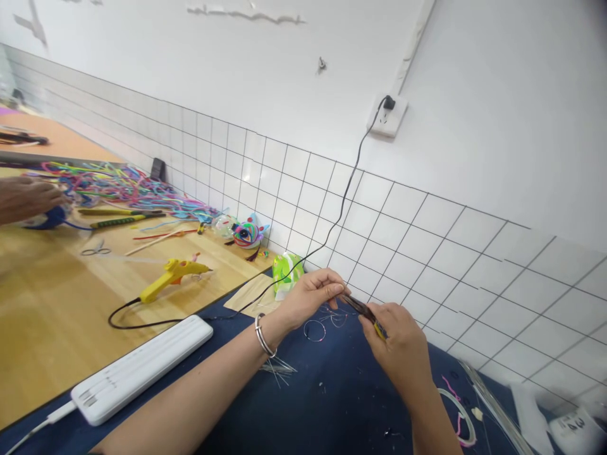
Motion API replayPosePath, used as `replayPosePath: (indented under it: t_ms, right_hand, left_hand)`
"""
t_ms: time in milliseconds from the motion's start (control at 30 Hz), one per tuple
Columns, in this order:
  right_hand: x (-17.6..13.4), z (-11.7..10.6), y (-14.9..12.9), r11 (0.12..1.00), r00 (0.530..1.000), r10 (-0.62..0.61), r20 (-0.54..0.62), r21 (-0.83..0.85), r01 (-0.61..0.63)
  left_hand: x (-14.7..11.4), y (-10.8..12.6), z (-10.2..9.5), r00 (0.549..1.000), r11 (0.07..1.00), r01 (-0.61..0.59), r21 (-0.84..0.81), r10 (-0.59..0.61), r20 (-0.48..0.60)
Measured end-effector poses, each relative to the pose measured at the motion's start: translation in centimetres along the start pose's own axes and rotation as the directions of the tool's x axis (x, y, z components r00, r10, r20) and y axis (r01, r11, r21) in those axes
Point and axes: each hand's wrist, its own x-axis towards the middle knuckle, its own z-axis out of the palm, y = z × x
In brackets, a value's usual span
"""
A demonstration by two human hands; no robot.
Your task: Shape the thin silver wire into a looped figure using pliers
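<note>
My right hand is closed around the handles of dark-jawed pliers, and a bit of yellow handle shows under the fingers. The jaws point left, up to the fingertips of my left hand. Thumb and fingers of that hand are pinched together at the plier tips; what they grip is too small to make out. On the dark blue table surface below lies a thin wire ring, with fine curled wires beside it. Straight wire pieces lie under my left wrist.
A white power strip and a yellow glue gun lie to the left. Farther off are scissors, colourful pipe cleaners and another person's hand. A green packet stands by the tiled wall; a cord hangs from the socket.
</note>
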Motion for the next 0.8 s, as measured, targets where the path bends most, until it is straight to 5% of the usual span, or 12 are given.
replayPosePath:
  t_ms: [800]
  right_hand:
    - [0.11,-0.18,0.83,0.997,0.985,0.039,0.166,0.054,-0.049]
  left_hand:
    - [0.07,-0.72,0.01,0.998,0.996,0.036,0.079,-0.04,0.055]
